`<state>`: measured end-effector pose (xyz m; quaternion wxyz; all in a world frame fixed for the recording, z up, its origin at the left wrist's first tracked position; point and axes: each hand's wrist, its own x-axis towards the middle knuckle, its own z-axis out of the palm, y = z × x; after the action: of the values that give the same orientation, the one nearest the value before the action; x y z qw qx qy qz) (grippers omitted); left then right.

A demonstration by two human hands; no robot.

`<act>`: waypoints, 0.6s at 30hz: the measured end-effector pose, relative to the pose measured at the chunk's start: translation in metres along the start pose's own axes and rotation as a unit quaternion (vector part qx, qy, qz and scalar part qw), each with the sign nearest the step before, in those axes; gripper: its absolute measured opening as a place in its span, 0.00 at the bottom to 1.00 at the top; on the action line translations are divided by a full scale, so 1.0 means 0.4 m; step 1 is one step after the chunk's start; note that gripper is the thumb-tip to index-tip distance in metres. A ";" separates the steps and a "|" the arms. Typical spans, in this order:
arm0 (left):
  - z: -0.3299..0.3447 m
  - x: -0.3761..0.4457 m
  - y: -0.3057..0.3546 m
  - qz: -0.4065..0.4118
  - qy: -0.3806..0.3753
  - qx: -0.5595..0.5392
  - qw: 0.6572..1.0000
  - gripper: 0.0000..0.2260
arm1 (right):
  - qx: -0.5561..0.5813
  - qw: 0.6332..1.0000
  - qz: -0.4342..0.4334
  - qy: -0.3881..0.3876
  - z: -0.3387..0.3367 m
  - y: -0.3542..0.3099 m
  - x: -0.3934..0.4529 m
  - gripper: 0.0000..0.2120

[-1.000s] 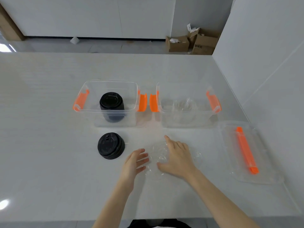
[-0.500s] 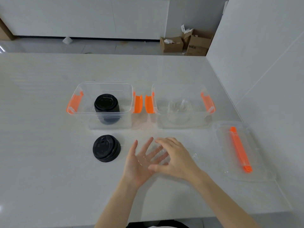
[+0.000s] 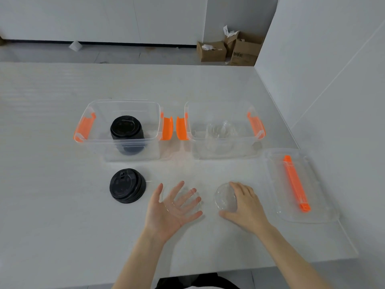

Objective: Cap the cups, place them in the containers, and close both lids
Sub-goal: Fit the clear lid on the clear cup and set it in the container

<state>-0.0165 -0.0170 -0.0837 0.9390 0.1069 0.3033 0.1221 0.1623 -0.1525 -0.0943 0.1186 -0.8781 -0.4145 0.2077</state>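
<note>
I count two clear containers: the left container (image 3: pixel 123 130) holds one capped black cup (image 3: pixel 126 132), the right container (image 3: pixel 224 132) holds one uncapped clear cup (image 3: pixel 220 133). Each has two orange latches, and the inner pair sits nearly touching between them. One container lid (image 3: pixel 300 185) with an orange handle lies flat on the tabletop (image 3: pixel 52 205), just right of my right grip. I can find only that one container lid.

One stack of black cup lids (image 3: pixel 127 185) rests near my left grip, on its left side and apart from it. There are two clear cup lids. My left hand (image 3: pixel 171 211) is spread, palm up, fingers splayed, with a clear dome lid (image 3: pixel 187 200) lying across the fingers; it is not pinched. My right hand (image 3: pixel 243 207) is palm down, fingers and thumb curled round the second clear lid (image 3: pixel 226 198), which is tilted on edge.

The two grips are apart with bare tabletop between them. There is open room ahead up to the containers' near walls, and wide bare surface further left. The tabletop's near edge runs under my forearms; its right edge passes just beyond the container lid, where a white wall (image 3: pixel 333 80) rises.
</note>
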 end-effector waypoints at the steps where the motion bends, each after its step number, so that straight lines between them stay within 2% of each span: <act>1: -0.001 -0.001 -0.001 -0.002 0.003 -0.002 1.000 0.30 | 0.019 1.000 0.000 0.011 -0.006 -0.005 0.004 0.45; 5: 0.006 0.001 0.002 -0.006 0.014 -0.009 1.000 0.28 | 0.122 0.990 -0.046 0.058 -0.060 -0.057 0.018 0.44; 8: 0.021 0.005 0.007 -0.007 0.019 0.005 1.000 0.27 | 0.159 0.980 -0.107 0.056 -0.093 -0.122 0.014 0.43; 12: 0.039 0.005 0.013 0.002 0.003 0.032 0.999 0.26 | 0.157 0.974 -0.164 0.006 -0.101 -0.196 -0.004 0.44; 18: 0.050 -0.013 0.017 0.021 -0.013 -0.011 1.000 0.23 | 0.114 0.970 -0.213 -0.029 -0.050 -0.246 -0.001 0.44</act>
<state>-0.0098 -0.0147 -0.0632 0.9413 0.1045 0.2870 0.1438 0.1044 -0.0916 -0.0389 0.2477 -0.7438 -0.5687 0.2488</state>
